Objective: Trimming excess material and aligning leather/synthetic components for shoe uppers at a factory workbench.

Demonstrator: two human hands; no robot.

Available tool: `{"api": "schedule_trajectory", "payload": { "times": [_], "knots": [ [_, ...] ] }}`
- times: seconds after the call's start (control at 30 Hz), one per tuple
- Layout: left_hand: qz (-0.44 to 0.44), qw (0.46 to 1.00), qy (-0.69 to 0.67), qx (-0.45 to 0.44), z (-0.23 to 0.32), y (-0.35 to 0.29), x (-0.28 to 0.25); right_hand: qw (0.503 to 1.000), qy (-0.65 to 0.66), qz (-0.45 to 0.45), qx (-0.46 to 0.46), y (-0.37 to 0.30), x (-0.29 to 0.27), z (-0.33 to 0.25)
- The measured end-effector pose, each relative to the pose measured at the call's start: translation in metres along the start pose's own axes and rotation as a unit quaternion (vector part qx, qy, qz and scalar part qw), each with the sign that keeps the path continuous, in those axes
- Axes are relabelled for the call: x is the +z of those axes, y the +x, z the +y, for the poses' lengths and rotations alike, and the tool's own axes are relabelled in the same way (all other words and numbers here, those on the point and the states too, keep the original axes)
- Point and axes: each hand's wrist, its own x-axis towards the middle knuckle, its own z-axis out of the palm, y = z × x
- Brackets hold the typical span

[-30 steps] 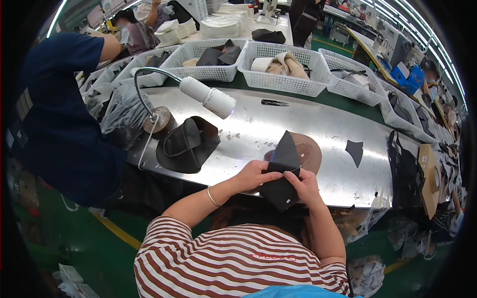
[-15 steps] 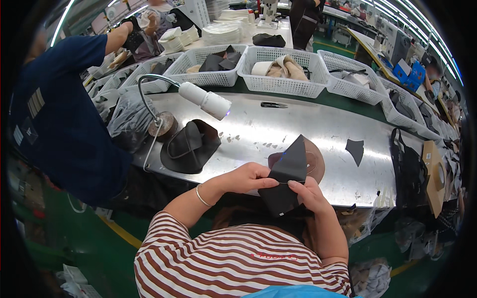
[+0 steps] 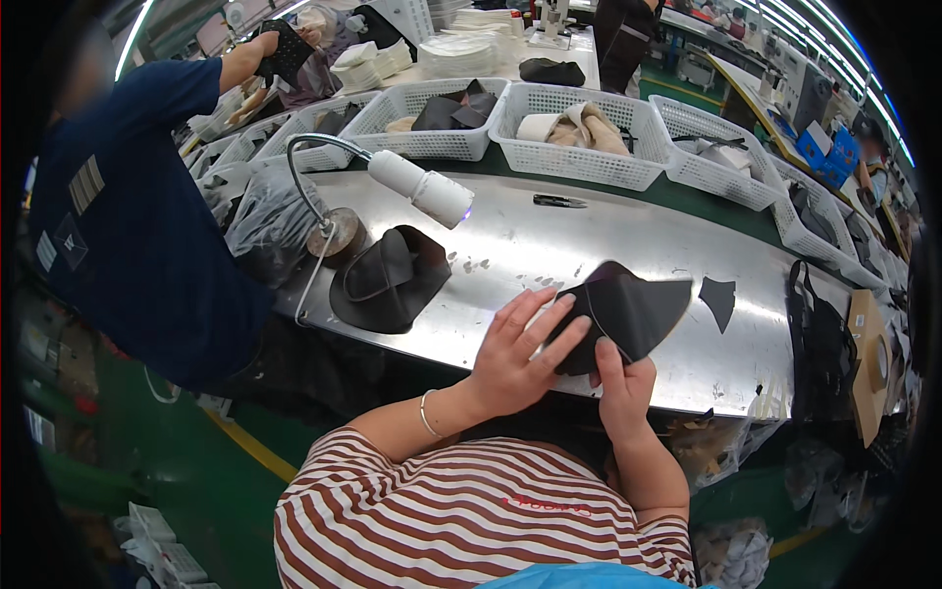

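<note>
A black leather-like piece [image 3: 638, 312], made of panels joined along a seam, is held above the front of the metal table. My left hand [image 3: 522, 346] lies across its left side with the fingers stretched and spread, pressing flat near the seam. At the lower edge, my right hand [image 3: 625, 391] pinches it with the thumb on top; the fingers underneath are hidden. Left of my hands, a curved black leather-like piece [image 3: 388, 283] rests on the table. A small black cut scrap [image 3: 718, 302] lies to the right.
A white gooseneck lamp [image 3: 422, 188] on a round base leans over the metal table [image 3: 510, 226]. Black thread snips or a similar slim tool [image 3: 559, 201] lie behind. White baskets [image 3: 579, 157] line the far edge. A co-worker in navy [image 3: 137, 226] stands left; black fabric [image 3: 824, 344] hangs right.
The held piece has been turned and opened out, its pointed end swinging to the right. My left hand has gone from a pinch to spread fingers. The brown piece under it no longer shows.
</note>
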Motion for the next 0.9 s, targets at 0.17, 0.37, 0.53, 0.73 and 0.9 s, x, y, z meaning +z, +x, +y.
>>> {"api": "schedule_trajectory", "payload": {
  "times": [0.17, 0.37, 0.53, 0.73, 0.9],
  "knots": [
    [0.008, 1.000, -0.017, -0.022, -0.009, 0.012, -0.009, 0.996, -0.059, -0.033, -0.051, 0.009, -0.015, 0.000],
    [-0.324, 0.755, -0.421, -0.384, -0.001, 0.031, -0.024, 0.977, -0.207, -0.034, -0.032, 0.030, -0.040, 0.008],
    [-0.008, 0.434, -0.719, -0.544, -0.024, 0.046, 0.005, 0.974, -0.169, 0.006, -0.153, 0.007, -0.041, 0.021],
    [0.013, 0.341, -0.798, -0.497, -0.019, 0.103, 0.032, 0.923, -0.356, -0.096, -0.111, -0.024, -0.053, 0.067],
    [-0.009, 0.462, -0.767, -0.445, -0.028, 0.218, 0.089, 0.892, -0.437, 0.074, -0.085, -0.011, -0.093, 0.086]
  ]
}}
